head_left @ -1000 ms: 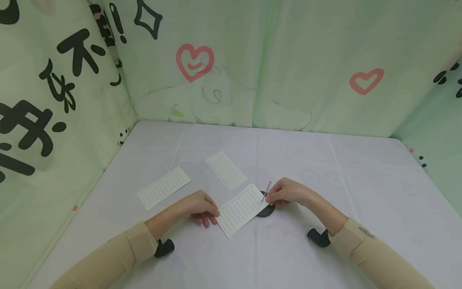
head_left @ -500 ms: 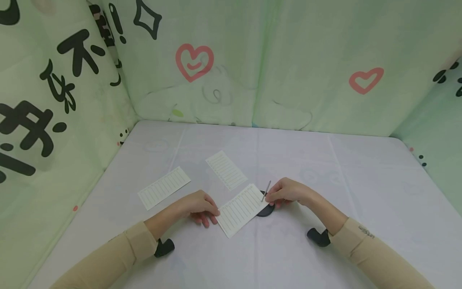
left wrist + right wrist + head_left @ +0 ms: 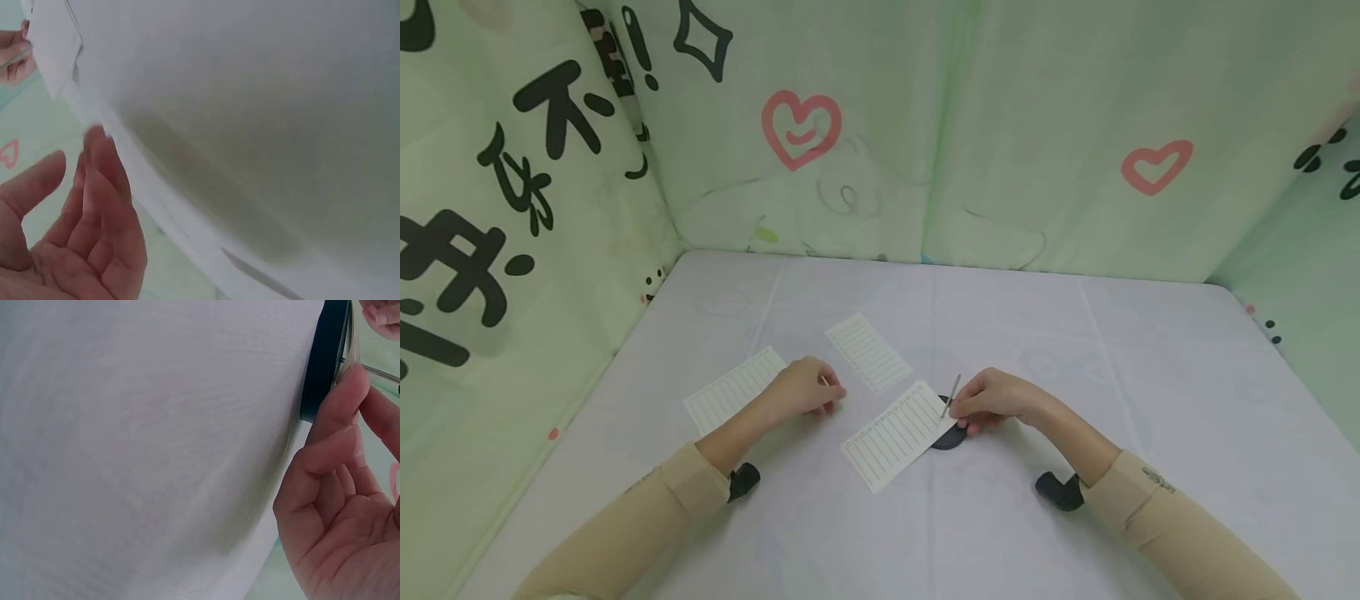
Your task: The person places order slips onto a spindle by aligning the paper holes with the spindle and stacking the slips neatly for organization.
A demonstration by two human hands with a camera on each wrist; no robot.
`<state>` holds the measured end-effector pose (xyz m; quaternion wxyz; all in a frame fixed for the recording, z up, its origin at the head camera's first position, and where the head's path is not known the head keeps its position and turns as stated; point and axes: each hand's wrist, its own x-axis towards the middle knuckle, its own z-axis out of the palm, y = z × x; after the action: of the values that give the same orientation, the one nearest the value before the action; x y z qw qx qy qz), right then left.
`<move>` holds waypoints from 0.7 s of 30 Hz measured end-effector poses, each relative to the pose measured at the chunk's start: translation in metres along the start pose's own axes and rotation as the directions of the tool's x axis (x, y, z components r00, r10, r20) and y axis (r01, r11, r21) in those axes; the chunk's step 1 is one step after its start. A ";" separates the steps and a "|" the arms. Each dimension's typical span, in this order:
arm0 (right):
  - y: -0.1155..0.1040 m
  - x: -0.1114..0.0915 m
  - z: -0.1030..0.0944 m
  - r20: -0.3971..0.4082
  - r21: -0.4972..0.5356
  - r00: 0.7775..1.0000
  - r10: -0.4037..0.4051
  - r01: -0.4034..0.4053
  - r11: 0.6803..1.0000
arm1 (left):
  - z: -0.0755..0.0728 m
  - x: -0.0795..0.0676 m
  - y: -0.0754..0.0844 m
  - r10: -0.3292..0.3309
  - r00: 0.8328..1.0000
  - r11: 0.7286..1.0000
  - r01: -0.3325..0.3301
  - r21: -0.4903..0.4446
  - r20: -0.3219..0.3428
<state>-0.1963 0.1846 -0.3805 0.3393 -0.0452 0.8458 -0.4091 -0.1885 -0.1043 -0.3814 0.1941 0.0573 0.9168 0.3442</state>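
A white ruled paper slip [image 3: 891, 442] sits on a thin upright metal spike [image 3: 951, 396], which rises through its right end from a round black base [image 3: 952, 437]. My right hand [image 3: 1000, 396] pinches the slip's right corner beside the spike. In the right wrist view, thumb and fingertip meet at the paper edge, just above the thick black base [image 3: 325, 369]. My left hand [image 3: 805, 387] hovers up and left of that slip, thumb apart from the loosely bent fingers, with nothing between them in the left wrist view. Its forearm partly covers a second ruled slip [image 3: 730, 396].
A third ruled slip [image 3: 868, 352] lies farther back, between the hands. All of it rests on a white-covered table [image 3: 1075, 333]. Printed green curtains [image 3: 1037, 125] border the back and sides. Black wrist-camera mounts [image 3: 1060, 492] stick out under the sleeves.
My left hand has let go of the spiked slip's left end and moved up and away, toward the second slip. My right hand stays at the corner by the spike.
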 end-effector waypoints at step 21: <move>0.002 0.003 0.000 0.010 0.003 1.000 -0.006 0.006 1.000 | -0.020 0.079 -0.002 0.261 0.959 0.675 -0.098 0.731 -0.112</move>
<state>-0.1977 0.1851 -0.3836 0.3422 -0.0492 0.8434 -0.4114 -0.2689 -0.0992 -0.3943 0.0246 0.1828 0.9826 -0.0203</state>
